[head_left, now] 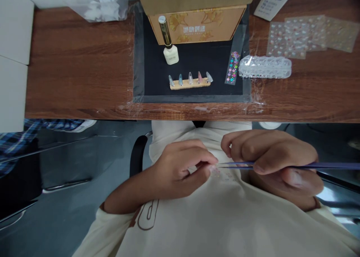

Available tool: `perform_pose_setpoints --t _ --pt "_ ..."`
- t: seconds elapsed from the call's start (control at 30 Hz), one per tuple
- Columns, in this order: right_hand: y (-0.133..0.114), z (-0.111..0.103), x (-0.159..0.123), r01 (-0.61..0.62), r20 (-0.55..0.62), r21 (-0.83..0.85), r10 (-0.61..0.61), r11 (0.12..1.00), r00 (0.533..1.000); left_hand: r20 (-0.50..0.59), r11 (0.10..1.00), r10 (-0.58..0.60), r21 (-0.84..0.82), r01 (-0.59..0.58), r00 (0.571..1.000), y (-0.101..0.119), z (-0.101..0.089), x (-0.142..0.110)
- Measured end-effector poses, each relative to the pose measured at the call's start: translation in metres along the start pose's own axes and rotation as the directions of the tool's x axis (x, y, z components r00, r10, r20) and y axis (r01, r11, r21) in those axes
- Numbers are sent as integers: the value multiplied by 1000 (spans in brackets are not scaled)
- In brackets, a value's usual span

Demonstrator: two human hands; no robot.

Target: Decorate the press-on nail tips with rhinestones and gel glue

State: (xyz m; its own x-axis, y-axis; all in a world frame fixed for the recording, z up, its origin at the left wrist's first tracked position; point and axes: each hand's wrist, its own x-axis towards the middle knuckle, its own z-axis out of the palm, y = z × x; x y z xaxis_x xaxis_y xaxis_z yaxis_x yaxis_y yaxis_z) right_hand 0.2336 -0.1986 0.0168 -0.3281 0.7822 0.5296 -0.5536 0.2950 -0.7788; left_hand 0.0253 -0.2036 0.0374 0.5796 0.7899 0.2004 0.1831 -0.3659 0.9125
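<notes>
My right hand (284, 163) is closed around a pair of slim blue-purple tweezers (246, 166), whose tips point left. My left hand (187, 169) pinches thumb and forefinger together right at those tips. A see-through nail sticker sheet (225, 175) with faint coloured specks extends from that pinch, hard to make out against the pale shirt. Both hands are above my lap, in front of the table edge. On the black mat, a wooden strip (190, 84) carries several press-on nails (190, 78) in blue, clear and pink.
Behind the nails stand a cream polish bottle (171, 55) and a cardboard box (197, 26). A flower sticker strip (233, 67), a clear plastic case (265, 67), sticker sheets (287, 39) and an alcohol pad box (272, 3) are to the right. A plastic bag (101, 9) lies back left.
</notes>
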Motion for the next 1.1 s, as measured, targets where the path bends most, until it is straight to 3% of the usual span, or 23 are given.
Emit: perform_pose_setpoints --t 0.47,1.1 --pt "1 1 -3 -18 -35 -13 18 1000 999 24 1000 -13 19 13 1000 2 -1 0" --pt "3 1 -2 41 13 -86 -40 995 999 15 1000 3 21 -3 1000 1 0 0"
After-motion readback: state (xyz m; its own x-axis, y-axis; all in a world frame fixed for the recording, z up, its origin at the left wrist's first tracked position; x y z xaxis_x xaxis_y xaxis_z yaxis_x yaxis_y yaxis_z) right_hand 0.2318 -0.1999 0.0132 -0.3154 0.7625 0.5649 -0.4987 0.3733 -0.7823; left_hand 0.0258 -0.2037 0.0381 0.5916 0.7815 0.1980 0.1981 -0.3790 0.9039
